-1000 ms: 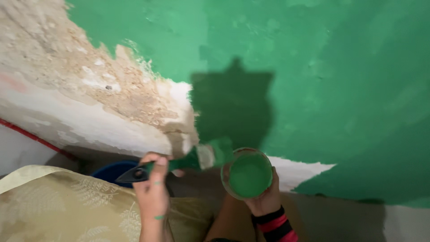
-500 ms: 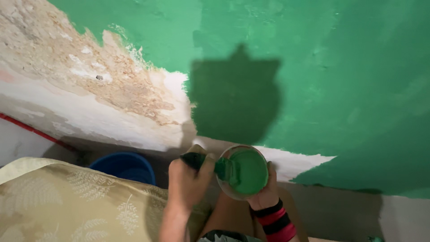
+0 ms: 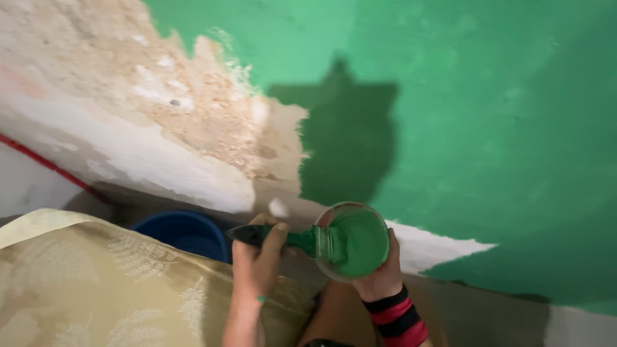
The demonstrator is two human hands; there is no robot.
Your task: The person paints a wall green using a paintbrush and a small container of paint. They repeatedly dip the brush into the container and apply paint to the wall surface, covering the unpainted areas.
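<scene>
Green wall (image 3: 463, 96) backdrop; brush (image 3: 302, 241) now w/ bristles in paint cup (image 3: 360, 241).

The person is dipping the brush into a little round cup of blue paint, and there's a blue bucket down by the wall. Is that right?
Not quite. The paint in the small round cup is green, not blue, as the head view shows. The green-handled brush dips into it, and the round blue bucket does sit by the wall.

Wall (image 3: 488, 115): fresh green paint over the right and upper parts, a dark shadow cast on it. Bare plaster patch (image 3: 128, 109): cream and tan, flaking, upper left. Red pipe (image 3: 45, 166): slanting at far left. Blue bucket (image 3: 183, 232): low by the wall. Beige leaf-patterned cloth (image 3: 103, 283): lower left.
</scene>
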